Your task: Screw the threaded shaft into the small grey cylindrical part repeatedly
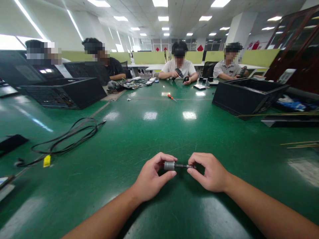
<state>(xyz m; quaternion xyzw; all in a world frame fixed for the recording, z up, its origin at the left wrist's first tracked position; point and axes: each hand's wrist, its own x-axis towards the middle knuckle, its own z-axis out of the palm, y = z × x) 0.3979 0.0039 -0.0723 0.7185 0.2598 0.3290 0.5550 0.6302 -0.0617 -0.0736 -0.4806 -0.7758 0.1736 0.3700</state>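
Between my two hands, low in the middle of the head view, lies what looks like a hole saw, a short grey metal cylinder with a thin dark shaft. My left hand grips the cylinder end between thumb and fingers, and a bit of red shows at its left side. The shaft points right, roughly level. My right hand pinches its far end, where a coiled or spiral part shows at the fingertips. Both hands are just above or resting on the green table; which one I cannot tell.
Coiled black cable with a yellow tag lies left. Black computer cases stand left and right. An orange screwdriver lies farther off. Thin brass-coloured rods reach in from the right. Several people sit opposite, one holding a drill.
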